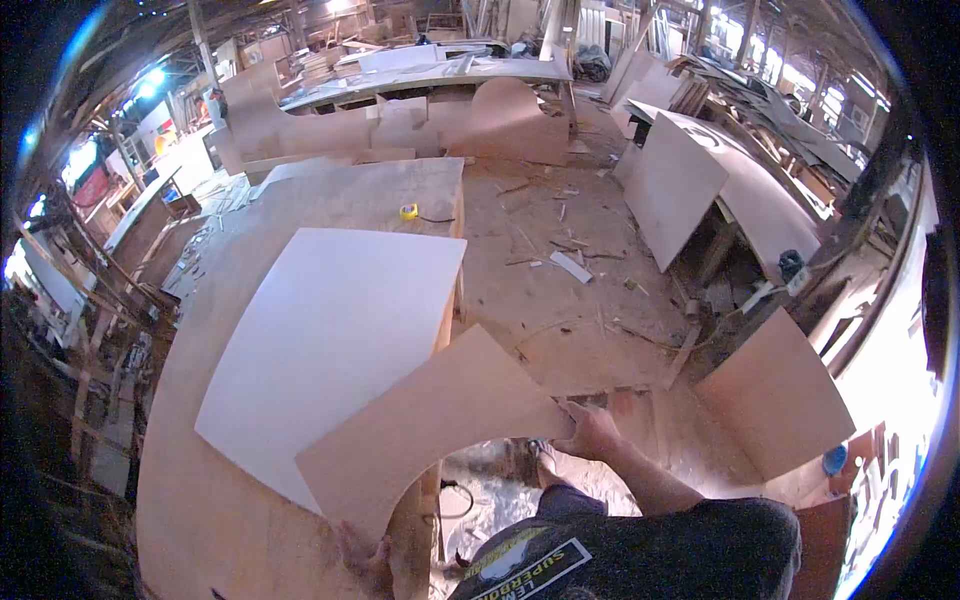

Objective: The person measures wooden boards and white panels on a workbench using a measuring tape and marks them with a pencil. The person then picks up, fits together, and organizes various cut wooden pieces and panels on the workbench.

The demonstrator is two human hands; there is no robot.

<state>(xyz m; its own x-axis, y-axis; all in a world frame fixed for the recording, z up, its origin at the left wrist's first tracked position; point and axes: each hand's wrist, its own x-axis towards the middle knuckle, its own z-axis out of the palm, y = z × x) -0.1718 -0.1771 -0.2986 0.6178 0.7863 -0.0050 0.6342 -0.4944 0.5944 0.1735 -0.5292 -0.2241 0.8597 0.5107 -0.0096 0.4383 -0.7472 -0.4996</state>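
A brown wooden panel [430,410] with a curved cut-out on its near side lies tilted over the edge of the workbench. My right hand [592,432] grips its right end, fingers closed on the edge. At the near left end my left hand [368,562] holds the panel's lower corner, low in the view. Beneath and beyond the panel, a white sheet [335,325] with a curved edge rests on the wooden workbench [185,400]. A yellow tape measure [409,212] sits farther back on the bench.
Wood scraps and a white strip [571,266] lie on the dusty floor [530,330]. Brown boards lean at the right [780,395] and farther back [675,185]. Behind the bench stands a long table [430,75] with cut panels against it.
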